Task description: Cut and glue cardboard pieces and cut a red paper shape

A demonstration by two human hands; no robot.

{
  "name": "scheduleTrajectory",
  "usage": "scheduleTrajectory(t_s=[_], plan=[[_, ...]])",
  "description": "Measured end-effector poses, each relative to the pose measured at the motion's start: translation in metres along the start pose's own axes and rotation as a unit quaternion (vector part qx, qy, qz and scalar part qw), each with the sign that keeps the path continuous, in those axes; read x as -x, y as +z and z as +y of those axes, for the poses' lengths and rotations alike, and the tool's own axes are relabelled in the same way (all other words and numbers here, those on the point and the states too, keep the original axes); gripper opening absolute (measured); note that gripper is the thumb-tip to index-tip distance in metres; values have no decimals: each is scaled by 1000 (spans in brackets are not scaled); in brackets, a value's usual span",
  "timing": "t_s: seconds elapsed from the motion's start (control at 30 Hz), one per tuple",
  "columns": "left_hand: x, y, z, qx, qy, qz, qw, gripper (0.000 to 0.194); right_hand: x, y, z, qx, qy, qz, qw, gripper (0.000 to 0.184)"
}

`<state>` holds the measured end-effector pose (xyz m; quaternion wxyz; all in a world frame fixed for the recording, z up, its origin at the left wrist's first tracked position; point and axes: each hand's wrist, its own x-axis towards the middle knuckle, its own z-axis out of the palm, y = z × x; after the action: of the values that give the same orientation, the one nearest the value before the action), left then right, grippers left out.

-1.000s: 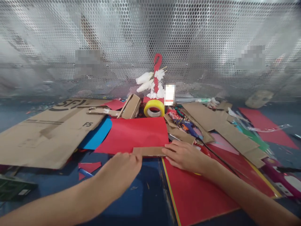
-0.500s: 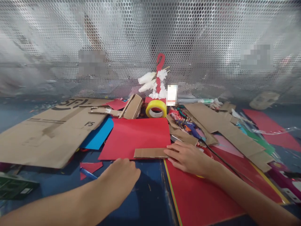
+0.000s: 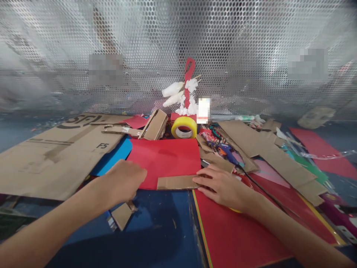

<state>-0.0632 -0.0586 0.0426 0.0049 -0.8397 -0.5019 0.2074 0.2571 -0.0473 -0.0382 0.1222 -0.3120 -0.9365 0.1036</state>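
A narrow cardboard strip (image 3: 176, 182) lies along the near edge of a red paper sheet (image 3: 167, 156). My right hand (image 3: 219, 186) is at the strip's right end, its fingertips on top and the thumb by the near edge, holding it against the paper. Over the left edge of the red sheet is my left hand (image 3: 122, 178), closed in a fist; whatever it may hold is hidden. Beneath that forearm, a small cardboard scrap (image 3: 122, 216) shows on the blue table (image 3: 156, 238).
A yellow tape roll (image 3: 184, 127) stands behind the sheet, before a red-and-white craft figure (image 3: 189, 85). Left lies a large cardboard piece (image 3: 64, 149); blue paper (image 3: 115, 158) is beside it. Right are a blue glue gun (image 3: 228, 152), cardboard strips (image 3: 267, 156) and stacked red sheets (image 3: 237, 238).
My left hand has moved up and left, onto the red sheet's left side. Its arm now covers the blue pen and red scrap, and a cardboard scrap shows below. My right hand stays put.
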Motion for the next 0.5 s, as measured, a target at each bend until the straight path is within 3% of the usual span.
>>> scheduleTrajectory(t_s=[0.1,0.2,0.3,0.5], plan=[[-5,-4,3,-35,52,-5,998,22,2,0,1,-10,-3,-1,1000,29],[-18,-2,13,32,129,58,989,15,2,0,2,-25,0,-2,1000,29],[-34,10,19,82,213,83,970,27,2,-1,3,-45,5,-1,999,30],[-48,22,12,124,247,68,959,31,5,-8,8,-97,7,-11,995,29]])
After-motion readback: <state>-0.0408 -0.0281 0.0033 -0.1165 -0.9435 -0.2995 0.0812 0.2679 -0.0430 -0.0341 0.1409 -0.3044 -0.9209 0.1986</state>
